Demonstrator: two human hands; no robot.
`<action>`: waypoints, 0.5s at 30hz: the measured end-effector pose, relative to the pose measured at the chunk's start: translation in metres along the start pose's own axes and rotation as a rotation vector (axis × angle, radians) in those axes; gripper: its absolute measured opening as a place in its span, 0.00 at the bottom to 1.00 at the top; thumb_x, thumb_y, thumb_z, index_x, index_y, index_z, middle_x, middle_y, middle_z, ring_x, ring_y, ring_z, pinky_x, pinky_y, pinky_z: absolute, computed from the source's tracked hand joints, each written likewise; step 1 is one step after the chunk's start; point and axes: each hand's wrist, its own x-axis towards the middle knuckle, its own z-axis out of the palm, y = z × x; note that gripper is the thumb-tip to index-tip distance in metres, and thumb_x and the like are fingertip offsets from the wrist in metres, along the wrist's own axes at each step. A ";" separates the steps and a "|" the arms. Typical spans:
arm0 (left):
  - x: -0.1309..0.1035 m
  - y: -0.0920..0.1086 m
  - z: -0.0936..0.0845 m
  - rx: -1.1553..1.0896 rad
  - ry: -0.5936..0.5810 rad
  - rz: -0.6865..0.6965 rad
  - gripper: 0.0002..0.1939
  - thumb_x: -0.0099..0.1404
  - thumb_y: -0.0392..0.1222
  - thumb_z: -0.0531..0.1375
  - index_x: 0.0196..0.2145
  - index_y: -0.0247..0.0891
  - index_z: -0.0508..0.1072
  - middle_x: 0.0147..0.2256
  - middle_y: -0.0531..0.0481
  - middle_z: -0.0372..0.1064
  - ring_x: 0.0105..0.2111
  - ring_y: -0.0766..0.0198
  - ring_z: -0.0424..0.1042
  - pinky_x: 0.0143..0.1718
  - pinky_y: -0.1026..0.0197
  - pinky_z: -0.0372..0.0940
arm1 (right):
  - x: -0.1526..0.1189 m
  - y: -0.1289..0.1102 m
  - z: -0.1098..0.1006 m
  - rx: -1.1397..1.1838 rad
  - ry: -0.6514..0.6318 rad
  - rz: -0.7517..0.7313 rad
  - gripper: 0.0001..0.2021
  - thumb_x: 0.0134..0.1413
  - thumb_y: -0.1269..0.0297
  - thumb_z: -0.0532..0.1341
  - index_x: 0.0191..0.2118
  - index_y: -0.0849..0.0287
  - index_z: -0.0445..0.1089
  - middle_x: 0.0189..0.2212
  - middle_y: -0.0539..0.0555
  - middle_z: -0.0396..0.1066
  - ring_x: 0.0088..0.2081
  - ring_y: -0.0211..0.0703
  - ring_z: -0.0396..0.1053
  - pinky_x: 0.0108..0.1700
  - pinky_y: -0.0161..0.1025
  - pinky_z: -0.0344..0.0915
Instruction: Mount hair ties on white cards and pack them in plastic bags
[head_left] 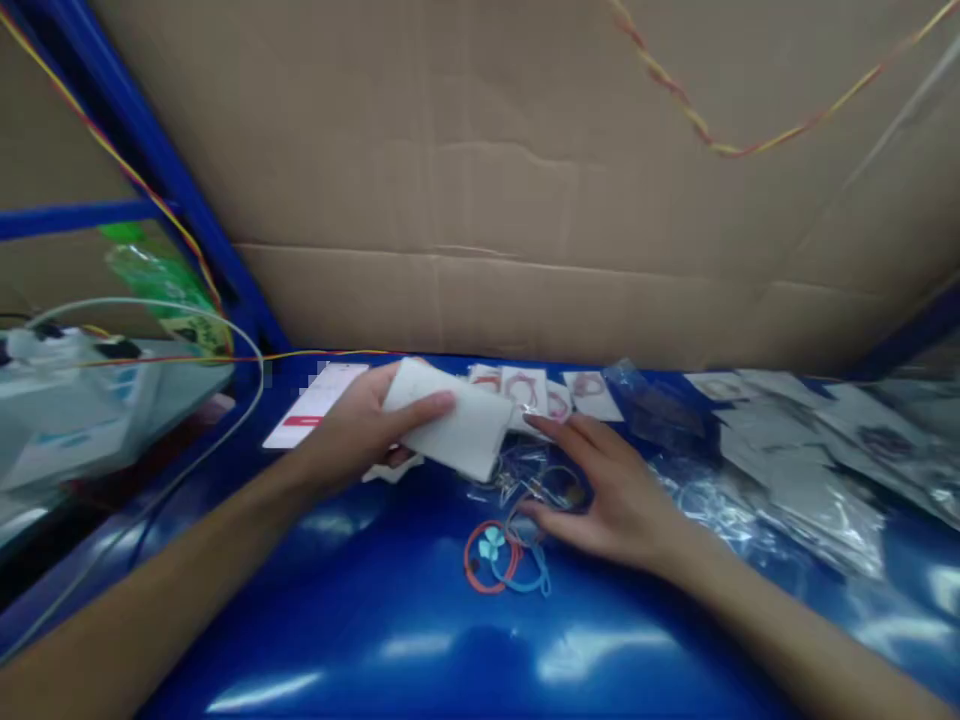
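My left hand (375,415) is closed around white cards (450,430), thumb across the top and fingers underneath; they look like a thin stack. To the right, my right hand (607,485) hovers with thumb and forefinger apart and nothing visible between them. Its forefinger is close to the cards' right edge, though I cannot tell whether it touches. Below its thumb lie elastic bands: an orange ring (469,560) and a light blue one (529,582) with a pale bow (491,543). Clear plastic bags (525,470) lie behind them, partly hidden by the cards and hand.
White cards with bands (592,395) lie along the back. Bagged cards (787,450) are piled at the right. A phone (319,405) rests at the back left, near a white cable (259,390) and a green bottle (161,280). A cardboard wall (487,180) stands behind the blue table (360,620).
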 end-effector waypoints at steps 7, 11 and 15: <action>0.001 -0.008 0.011 -0.077 0.037 0.050 0.18 0.63 0.53 0.66 0.45 0.42 0.68 0.21 0.58 0.70 0.11 0.69 0.64 0.09 0.69 0.57 | 0.001 0.004 0.000 0.042 0.012 0.055 0.37 0.54 0.52 0.68 0.67 0.56 0.60 0.59 0.65 0.68 0.60 0.63 0.67 0.59 0.59 0.67; 0.002 -0.008 0.010 -0.105 0.060 0.096 0.18 0.65 0.51 0.65 0.47 0.42 0.66 0.22 0.57 0.71 0.13 0.66 0.68 0.11 0.67 0.60 | 0.002 0.007 -0.003 0.059 0.017 0.078 0.36 0.54 0.53 0.68 0.67 0.55 0.60 0.60 0.64 0.68 0.61 0.63 0.66 0.60 0.61 0.66; 0.000 -0.010 0.012 -0.083 0.056 0.239 0.18 0.65 0.49 0.65 0.47 0.41 0.66 0.24 0.54 0.74 0.18 0.61 0.73 0.14 0.64 0.66 | 0.003 0.011 -0.005 0.101 0.030 0.080 0.35 0.55 0.53 0.68 0.66 0.54 0.61 0.59 0.63 0.69 0.58 0.61 0.69 0.58 0.60 0.68</action>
